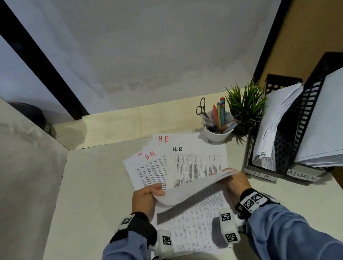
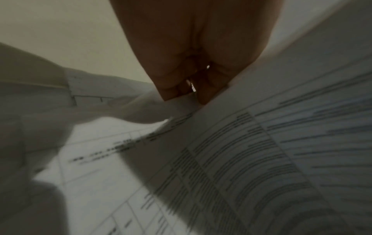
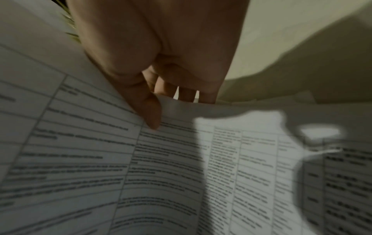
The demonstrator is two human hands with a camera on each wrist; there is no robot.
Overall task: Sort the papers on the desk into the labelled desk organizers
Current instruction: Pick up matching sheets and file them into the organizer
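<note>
A bundle of printed sheets point(image 1: 197, 187) is held lifted and curled over the near part of the desk point(image 1: 90, 186), above more printed pages lying flat. Its left edge is pinched by the left hand point(image 1: 146, 197), fingers curled around the paper; in the left wrist view the fingers point(image 2: 203, 89) are seen closed against the sheet edge. Beyond the hands, a fan of papers point(image 1: 170, 161) is spread on the desk, marked "H.R" in red on three sheets and in black on one. The right edge of the bundle is gripped by the right hand point(image 1: 235, 181), thumb point(image 3: 149, 109) pressed on the printed table. Further right stand a white cup point(image 1: 217, 136) with scissors and pens, a small green plant point(image 1: 245, 103), then two black organizers labelled "H R" point(image 1: 262, 176) and "ADMIN" point(image 1: 302, 175), both filled with papers.
</note>
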